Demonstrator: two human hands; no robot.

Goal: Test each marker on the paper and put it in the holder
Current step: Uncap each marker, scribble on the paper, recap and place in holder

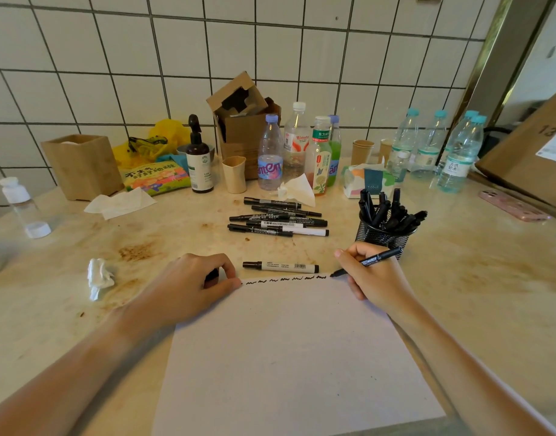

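My right hand [369, 272] grips one black marker [369, 261], tip touching the paper [295, 350] at its far right corner, at the end of a row of eight or so squiggles [284, 278]. My left hand [191, 283] is curled at the far left corner, pinching something small and dark I can't identify. One white marker [280, 266] lies just beyond the sheet; a pile of markers [278, 220], about seven though overlapping, sits farther back on the desk [478, 278]. The mesh holder [382, 236] holds several more, too bunched to count.

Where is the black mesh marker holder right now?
In the head view, the black mesh marker holder stands right of centre on the counter, just behind the right hand, near the tissue pack.
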